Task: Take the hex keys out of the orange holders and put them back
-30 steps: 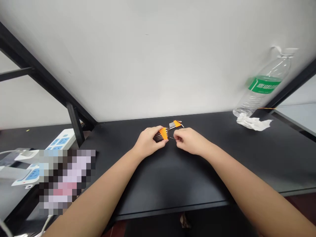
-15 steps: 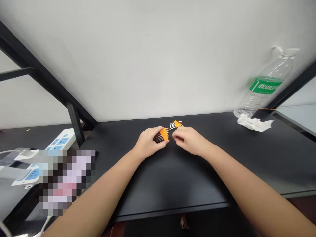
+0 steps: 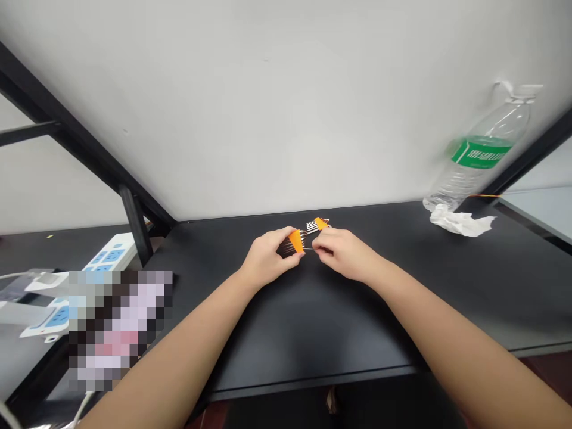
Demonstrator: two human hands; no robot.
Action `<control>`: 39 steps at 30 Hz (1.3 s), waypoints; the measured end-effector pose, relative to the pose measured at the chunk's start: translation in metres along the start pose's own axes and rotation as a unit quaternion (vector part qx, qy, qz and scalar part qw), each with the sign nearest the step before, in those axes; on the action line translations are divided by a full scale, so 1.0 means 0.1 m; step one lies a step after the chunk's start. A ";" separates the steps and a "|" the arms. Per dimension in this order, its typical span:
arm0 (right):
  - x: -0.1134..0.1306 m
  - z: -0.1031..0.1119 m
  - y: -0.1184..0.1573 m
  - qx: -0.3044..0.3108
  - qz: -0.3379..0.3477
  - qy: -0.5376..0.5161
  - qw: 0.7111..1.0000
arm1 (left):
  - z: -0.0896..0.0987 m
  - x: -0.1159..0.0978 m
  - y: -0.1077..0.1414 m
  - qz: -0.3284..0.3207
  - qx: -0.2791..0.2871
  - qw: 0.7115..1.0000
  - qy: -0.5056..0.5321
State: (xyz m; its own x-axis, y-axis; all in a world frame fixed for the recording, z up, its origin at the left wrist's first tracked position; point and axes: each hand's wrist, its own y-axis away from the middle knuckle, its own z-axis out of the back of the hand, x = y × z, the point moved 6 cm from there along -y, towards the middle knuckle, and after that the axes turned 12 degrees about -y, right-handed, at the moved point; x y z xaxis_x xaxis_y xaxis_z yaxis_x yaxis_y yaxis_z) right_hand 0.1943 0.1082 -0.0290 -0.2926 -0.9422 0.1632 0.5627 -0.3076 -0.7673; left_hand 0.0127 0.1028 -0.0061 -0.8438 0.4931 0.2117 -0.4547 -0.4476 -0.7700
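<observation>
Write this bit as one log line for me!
left hand: holds orange holder | right hand: pinches thin metal rod beside it | farther back: second orange holder on black table

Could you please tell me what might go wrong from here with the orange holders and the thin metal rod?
The right hand pinches the thin metal rod beside the orange holder gripped in the left hand; the rod could slip from that pinch or catch on the holder's other rods.

The second orange holder lies just beyond the right hand, so a small forward move might nudge it on the black table.
</observation>
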 end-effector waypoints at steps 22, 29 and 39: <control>-0.06 -0.41 -0.04 -0.054 -0.143 -0.345 0.926 | 0.01 -0.20 -0.03 -0.047 0.063 0.996 -0.038; -0.44 0.04 -0.01 -0.217 -0.129 -0.192 0.948 | -0.04 0.07 -0.08 -0.007 0.077 0.995 -0.058; -0.93 0.00 -0.08 -0.094 -0.194 0.046 0.975 | -0.20 0.47 -0.08 0.061 0.100 0.984 -0.133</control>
State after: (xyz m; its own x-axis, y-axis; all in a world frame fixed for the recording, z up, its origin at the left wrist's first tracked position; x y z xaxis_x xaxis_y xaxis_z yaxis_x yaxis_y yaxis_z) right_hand 0.2169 0.1981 -0.0385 -0.5284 -0.7407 0.4149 0.2456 -0.6012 -0.7604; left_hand -0.0175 0.1441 -0.0021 -0.9283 0.2250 0.2960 -0.3698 -0.6420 -0.6717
